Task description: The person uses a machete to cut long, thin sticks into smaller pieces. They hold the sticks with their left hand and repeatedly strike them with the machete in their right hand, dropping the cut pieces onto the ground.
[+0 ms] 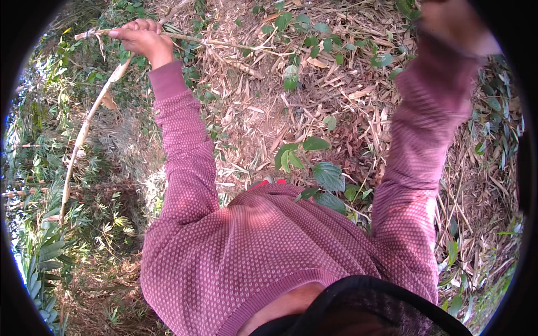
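1. Left side: a thin, pale bamboo stem (84, 131) curves from the low greenery at the left up toward the far left of the scene. It is dry and leafless along the visible length.
2. Left hand (143, 38): the grip is closed around the stem's upper part, where a thinner dry twig (224, 43) runs off to the right. The arm in a maroon knit sleeve (188, 162) is stretched out to it.
3. Judgement: the stem is bent over and held, yet appears in one piece; no cut or break shows, so the work looks early.
4. Centre: the ground (269, 112) carries dry leaf litter and a green-leaved plant (328, 176).
5. Right hand (457, 25): raised at the far right rim, blurred; I cannot tell whether its grip is closed or holds anything.
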Motion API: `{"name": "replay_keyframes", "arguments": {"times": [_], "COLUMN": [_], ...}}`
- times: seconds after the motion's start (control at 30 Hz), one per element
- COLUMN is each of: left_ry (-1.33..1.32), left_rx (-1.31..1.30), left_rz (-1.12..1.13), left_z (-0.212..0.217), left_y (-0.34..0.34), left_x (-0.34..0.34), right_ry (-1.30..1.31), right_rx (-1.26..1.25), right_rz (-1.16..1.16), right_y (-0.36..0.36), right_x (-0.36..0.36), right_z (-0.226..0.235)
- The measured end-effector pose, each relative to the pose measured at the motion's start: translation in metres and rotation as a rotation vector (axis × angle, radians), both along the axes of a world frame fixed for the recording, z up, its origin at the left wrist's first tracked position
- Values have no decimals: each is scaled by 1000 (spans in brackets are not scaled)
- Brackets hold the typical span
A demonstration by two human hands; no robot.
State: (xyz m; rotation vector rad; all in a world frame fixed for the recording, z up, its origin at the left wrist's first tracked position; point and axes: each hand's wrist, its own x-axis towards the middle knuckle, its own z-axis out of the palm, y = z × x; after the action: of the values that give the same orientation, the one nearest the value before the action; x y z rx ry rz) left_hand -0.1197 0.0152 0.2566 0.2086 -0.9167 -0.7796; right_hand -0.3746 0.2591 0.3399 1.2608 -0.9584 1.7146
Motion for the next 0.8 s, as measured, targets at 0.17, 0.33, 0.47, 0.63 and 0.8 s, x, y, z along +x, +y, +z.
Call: {"name": "replay_keyframes", "arguments": {"times": [0.17,0.33,0.47,0.63,0.8], "left_ry": [-63,-161,-190,-252,-97], "left_rx": [82,68,82,4,-46], "left_rz": [37,66,-91,-433,-822], "left_z": [16,39,47,58,66], "left_y": [24,27,40,17,12], "left_x": [-17,-12,35,75,85], "right_ry": [-337,-629,-1010,-790,-774], "right_rx": [1213,1125,1048,881,1021], "right_rz": [256,604,855,1011,1116], "right_y": [-26,-15,-29,-48,-59], "right_x": [45,68,31,-3,-13], "right_z": [-219,-330,-273,-258,-299]}}
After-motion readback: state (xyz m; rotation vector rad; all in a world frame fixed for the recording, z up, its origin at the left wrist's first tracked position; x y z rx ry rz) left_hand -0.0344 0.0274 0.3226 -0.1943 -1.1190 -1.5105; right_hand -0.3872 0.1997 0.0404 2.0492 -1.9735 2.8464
